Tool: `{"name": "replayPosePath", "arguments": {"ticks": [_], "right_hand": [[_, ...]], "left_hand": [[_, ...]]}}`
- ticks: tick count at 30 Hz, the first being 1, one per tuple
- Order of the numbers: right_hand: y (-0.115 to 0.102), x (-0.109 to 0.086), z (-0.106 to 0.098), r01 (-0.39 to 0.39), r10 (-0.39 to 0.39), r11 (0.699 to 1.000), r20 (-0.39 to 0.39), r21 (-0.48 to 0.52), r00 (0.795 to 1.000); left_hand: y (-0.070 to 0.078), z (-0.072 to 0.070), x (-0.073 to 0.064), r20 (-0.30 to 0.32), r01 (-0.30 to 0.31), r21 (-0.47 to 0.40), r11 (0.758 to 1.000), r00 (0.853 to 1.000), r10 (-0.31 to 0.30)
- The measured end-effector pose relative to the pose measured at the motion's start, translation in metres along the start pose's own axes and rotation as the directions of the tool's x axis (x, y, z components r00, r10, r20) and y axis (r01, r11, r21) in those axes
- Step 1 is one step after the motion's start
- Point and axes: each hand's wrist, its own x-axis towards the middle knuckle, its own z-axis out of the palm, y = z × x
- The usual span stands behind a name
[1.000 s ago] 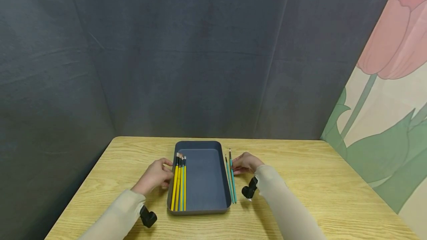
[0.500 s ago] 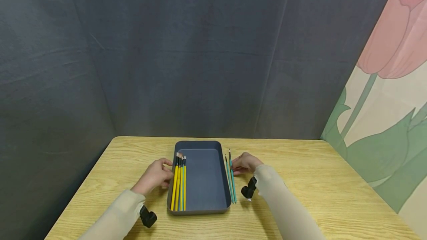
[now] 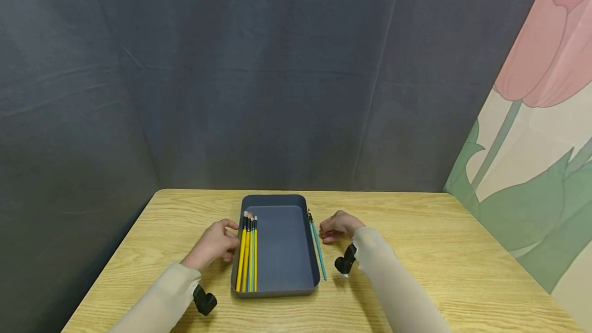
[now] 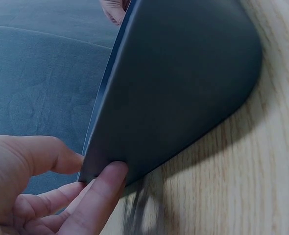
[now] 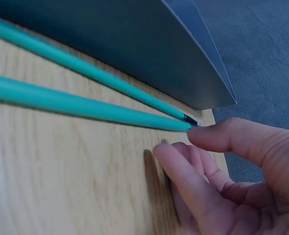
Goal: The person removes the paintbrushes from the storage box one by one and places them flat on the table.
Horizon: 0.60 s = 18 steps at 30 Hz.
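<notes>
A dark grey tray [image 3: 285,240] lies between the two hands. Along its left side are several paintbrushes [image 3: 247,258], mostly yellow-handled, bristles pointing away. My left hand [image 3: 216,243] pinches the tray's left wall; in the left wrist view the thumb is at the rim and a finger [image 4: 103,191] lies on the outer wall. Two teal paintbrushes [image 5: 95,108] lie on the table close against the tray's right wall. Beside them is my right hand [image 3: 339,226], fingers loosely bent, the thumb tip right at the nearer brush. That brush's far end is hidden behind the thumb.
The pale wooden table [image 3: 398,256] extends to both sides. Behind it hangs a dark grey cloth [image 3: 277,81], with a tulip-patterned curtain [image 3: 546,168] at the right. Each wrist carries a small black camera [image 3: 205,300].
The nearer teal brush has shifted left against the other one and the tray wall, away from the right fingers. The left hand and tray hold nearly the same place.
</notes>
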Motion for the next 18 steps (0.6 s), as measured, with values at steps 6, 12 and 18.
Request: {"name": "replayPosePath", "arguments": {"ticks": [6, 12, 18], "right_hand": [[0.001, -0.001, -0.004, 0.014, -0.015, 1.0, 0.045, 0.028, 0.999], [0.002, -0.003, -0.011, 0.045, -0.056, 0.995, 0.131, 0.089, 0.99], [-0.002, -0.008, -0.015, 0.088, -0.105, 0.99, 0.167, 0.107, 0.98]], "left_hand": [[0.0, 0.0, 0.001, 0.001, 0.003, -0.004, 1.0, 1.0, -0.003], [0.0, 0.0, 0.0, 0.004, 0.003, 0.001, 1.0, 1.0, -0.003], [0.0, 0.0, 0.0, 0.003, 0.002, 0.002, 1.0, 1.0, -0.002]]}}
